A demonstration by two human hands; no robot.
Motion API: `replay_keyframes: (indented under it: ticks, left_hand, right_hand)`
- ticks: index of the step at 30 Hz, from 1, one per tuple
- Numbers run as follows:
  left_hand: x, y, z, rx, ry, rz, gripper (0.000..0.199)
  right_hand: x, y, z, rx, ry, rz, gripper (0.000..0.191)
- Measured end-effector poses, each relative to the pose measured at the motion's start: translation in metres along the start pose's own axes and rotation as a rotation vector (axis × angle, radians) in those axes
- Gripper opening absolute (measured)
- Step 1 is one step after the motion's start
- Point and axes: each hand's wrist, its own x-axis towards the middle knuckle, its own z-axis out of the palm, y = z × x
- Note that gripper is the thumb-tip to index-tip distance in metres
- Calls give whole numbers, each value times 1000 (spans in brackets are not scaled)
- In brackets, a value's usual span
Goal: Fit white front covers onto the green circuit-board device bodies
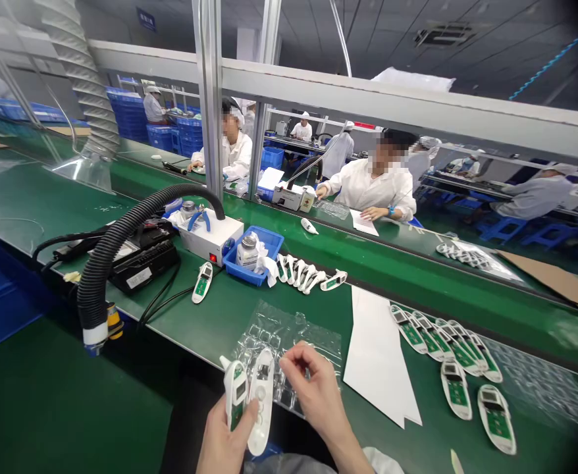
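The scene is evenly lit from overhead, and only soft shadows are cast on the green matte counter (47,408). Glare is seen on the clear crinkled plastic sheet (289,329). Straight lines are bent towards the edges, the right corners are darkened, and faces are blurred.

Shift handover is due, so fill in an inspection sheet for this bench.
Surface: green bench mat, with a white paper sheet lying flat on it.
Job's things: two white thermometer shells, one showing a green board, and a clear plastic tray behind them.
Clutter: a row of open shells with boards at right, a row of white shells, a blue bin with a bottle.
Hands: left hand grips both shells; right hand pinches just above the tray, item too small to tell.
Cables: black cords and a ribbed black hose.
Surroundings: co-workers in white coats across the line.
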Motion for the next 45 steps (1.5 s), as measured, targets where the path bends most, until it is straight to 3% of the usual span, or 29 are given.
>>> replay_keyframes:
  ticks: [4, 15, 21, 25, 29, 31, 34, 38, 41, 45]
  left_hand:
    - [0, 0, 2, 76, -12, 47, 55]
    - [0, 0, 6, 45, 4, 51, 46]
    - [-1, 0, 6, 30, -7, 51, 48]
    - [-7, 3, 7, -21, 45, 76, 44]
    - [-11, 8, -1, -16, 89, 140, 40]
    - [-11, 7, -9, -35, 115, 151, 41]
    - [-9, 2, -20, -86, 186, 157, 46]
    - [-3, -10, -45, -146, 290, 97, 51]
    - [9, -17, -84, -359, 387, 90, 51]
    - [27, -20, -156, -571, 568, 79, 50]
  right_hand:
    - [-5, -4, 7, -3, -85, 6, 20]
    - [-9, 8, 11, -38, -66, 23, 20]
    - [-18, 7, 15, 96, -73, 146, 13]
    - [-22, 10, 21, 110, -127, 148, 16]
    - [-22, 11, 38, 207, -100, 149, 20]
    - [-23, 10, 52, 356, -101, 188, 21]
    - [-27, 9, 75, 539, -228, 213, 25]
    - [-23, 12, 108, 536, -307, 258, 36]
    - [-9, 9, 147, 622, -364, 340, 42]
    - [12, -11, 230, 774, -580, 499, 55]
